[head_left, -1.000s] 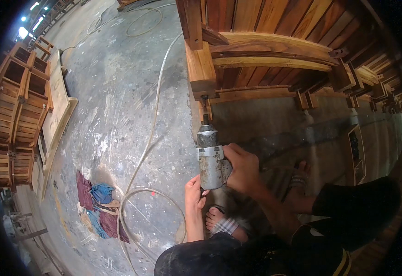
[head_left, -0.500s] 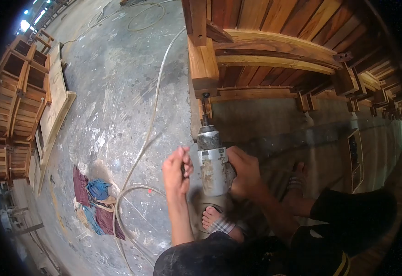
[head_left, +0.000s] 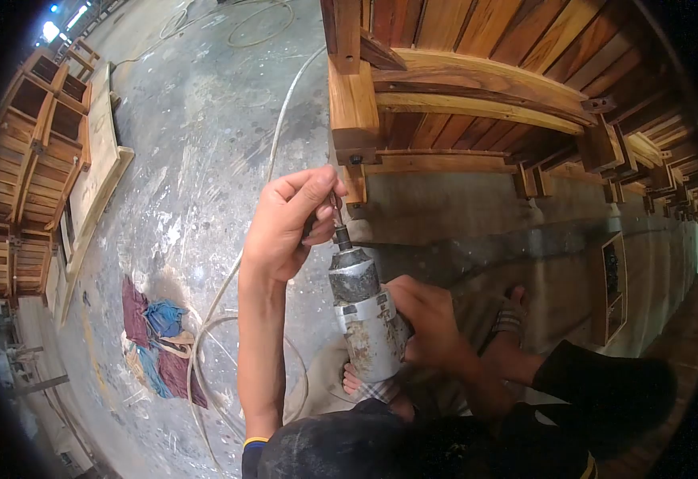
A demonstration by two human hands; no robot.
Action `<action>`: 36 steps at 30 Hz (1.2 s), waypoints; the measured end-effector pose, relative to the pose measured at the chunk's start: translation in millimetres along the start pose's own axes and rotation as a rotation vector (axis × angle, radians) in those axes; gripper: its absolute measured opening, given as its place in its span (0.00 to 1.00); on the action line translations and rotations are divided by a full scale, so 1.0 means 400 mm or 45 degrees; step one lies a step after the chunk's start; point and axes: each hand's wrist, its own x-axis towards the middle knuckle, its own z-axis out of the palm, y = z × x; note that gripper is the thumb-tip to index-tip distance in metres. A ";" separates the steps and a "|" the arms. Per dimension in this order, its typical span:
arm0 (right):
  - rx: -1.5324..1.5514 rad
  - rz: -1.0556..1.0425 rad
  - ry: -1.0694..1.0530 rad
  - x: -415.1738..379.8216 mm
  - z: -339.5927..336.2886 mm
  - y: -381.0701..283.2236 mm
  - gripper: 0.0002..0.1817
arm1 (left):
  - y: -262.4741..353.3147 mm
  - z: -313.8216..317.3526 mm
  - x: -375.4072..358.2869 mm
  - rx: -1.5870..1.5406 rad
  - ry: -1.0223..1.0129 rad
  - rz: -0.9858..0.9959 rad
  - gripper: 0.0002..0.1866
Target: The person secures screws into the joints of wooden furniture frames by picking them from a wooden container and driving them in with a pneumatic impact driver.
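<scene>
My right hand (head_left: 427, 321) is wrapped round the grip of a worn grey impact wrench (head_left: 365, 331), whose nose points up and slightly left. A slim dark bit (head_left: 342, 233) sticks out of it. At the bit's tip, my left hand (head_left: 289, 219) is closed in a pinch; a small dark piece shows between the fingers, too hidden to name. Just beyond stands a square wooden leg (head_left: 354, 108) of a slatted furniture frame, with a dark bolt head (head_left: 355, 160) in its end.
Slatted wooden furniture (head_left: 477, 88) fills the upper right. A pale hose (head_left: 285, 112) runs across the stained concrete floor (head_left: 181, 160). Crumpled rags (head_left: 161, 335) lie at lower left, more wooden furniture (head_left: 33, 160) along the left. A shallow wooden box (head_left: 612, 287) sits at right.
The impact wrench has drawn back from the leg's end and tilted left. My left hand has risen from beside the wrench to the bit's tip.
</scene>
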 end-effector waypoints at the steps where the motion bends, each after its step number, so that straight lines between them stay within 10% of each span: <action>1: 0.009 -0.018 -0.011 -0.001 -0.002 0.005 0.30 | 0.011 -0.005 0.001 0.072 -0.055 -0.037 0.16; 9: -0.085 -0.049 -0.022 0.000 -0.006 0.004 0.30 | 0.065 0.035 -0.015 0.528 -0.061 -0.091 0.17; 22: -0.203 -0.025 0.091 0.001 -0.021 0.022 0.30 | -0.236 -0.034 -0.057 -0.821 0.461 -0.224 0.17; 36: -0.111 -0.023 0.055 0.002 -0.021 0.019 0.28 | -0.097 -0.048 -0.011 -0.456 0.185 0.026 0.16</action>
